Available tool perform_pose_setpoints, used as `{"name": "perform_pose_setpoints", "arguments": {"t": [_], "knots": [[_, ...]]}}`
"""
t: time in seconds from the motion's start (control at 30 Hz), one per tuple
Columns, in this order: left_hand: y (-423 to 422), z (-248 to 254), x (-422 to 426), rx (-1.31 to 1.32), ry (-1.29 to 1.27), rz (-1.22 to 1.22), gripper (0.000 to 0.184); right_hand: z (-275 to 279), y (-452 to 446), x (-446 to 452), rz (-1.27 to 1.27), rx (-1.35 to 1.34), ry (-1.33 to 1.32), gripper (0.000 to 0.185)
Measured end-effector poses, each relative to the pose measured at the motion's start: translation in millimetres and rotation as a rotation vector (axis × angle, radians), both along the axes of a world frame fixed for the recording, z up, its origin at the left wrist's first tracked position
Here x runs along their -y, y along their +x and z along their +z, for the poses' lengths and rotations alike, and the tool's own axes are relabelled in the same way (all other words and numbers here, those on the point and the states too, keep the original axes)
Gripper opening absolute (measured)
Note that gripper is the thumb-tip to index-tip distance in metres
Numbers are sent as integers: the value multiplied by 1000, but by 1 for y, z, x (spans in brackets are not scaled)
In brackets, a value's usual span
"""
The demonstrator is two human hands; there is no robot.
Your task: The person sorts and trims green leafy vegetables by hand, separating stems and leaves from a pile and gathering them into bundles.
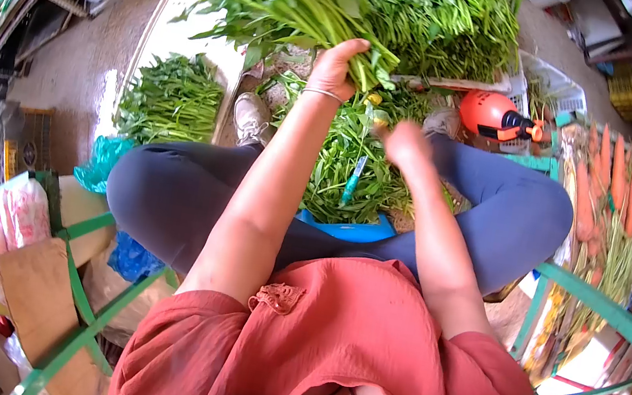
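My left hand [336, 68] is wrapped round the stems of a bunch of leafy greens [295, 16], held up with the leaves pointing to the upper left. To its right, my right hand [409, 144] is blurred by motion, its fingers closed near something small and yellowish [380, 118] that I cannot make out. Below both hands, loose greens [329, 166] fill a blue container [356, 230] between my legs. A teal-handled tool [352, 180] lies on these greens.
A large heap of greens [451, 20] lies ahead, and a smaller pile [174, 99] at the left. An orange-red spray bottle [488, 115] stands beside a white crate [556, 91]. Carrots [619, 175] lie at the right, by a green metal frame [613, 307].
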State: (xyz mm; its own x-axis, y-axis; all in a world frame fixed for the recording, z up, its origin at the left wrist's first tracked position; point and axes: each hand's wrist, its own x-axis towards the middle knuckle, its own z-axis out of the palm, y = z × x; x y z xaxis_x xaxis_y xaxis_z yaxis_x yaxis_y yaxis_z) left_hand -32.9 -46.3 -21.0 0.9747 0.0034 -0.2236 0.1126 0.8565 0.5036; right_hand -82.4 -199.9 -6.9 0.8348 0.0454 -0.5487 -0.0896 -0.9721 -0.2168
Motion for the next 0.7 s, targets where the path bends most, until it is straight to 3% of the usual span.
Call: {"name": "perform_pose_setpoints", "arguments": {"t": [0.07,0.1,0.17,0.23,0.3,0.37,0.5,0.6,0.63,0.7], "knots": [[1,-4,2,-73,82,41,15,42,11,-10,-32,666,284,20],[0,-1,4,-102,122,58,15,53,20,-19,100,949,500,11],[13,-30,6,11,208,119,18,79,31,-46,362,1071,591,17],[12,-31,14,140,-169,110,25,82,42,-70,662,1025,527,21],[21,-31,12,135,-576,128,22,72,52,-93,723,1062,421,24],[24,-34,8,195,3,261,23,66,55,-102,744,1053,342,23],[22,-26,-3,8,144,234,22,70,51,-93,874,1009,310,20],[19,-21,-11,-188,284,199,23,87,29,-57,594,665,553,23],[21,-21,-10,-105,178,326,19,92,27,-45,489,533,603,29],[18,-22,-11,-90,154,205,19,121,40,-24,293,18,81,47]]}}
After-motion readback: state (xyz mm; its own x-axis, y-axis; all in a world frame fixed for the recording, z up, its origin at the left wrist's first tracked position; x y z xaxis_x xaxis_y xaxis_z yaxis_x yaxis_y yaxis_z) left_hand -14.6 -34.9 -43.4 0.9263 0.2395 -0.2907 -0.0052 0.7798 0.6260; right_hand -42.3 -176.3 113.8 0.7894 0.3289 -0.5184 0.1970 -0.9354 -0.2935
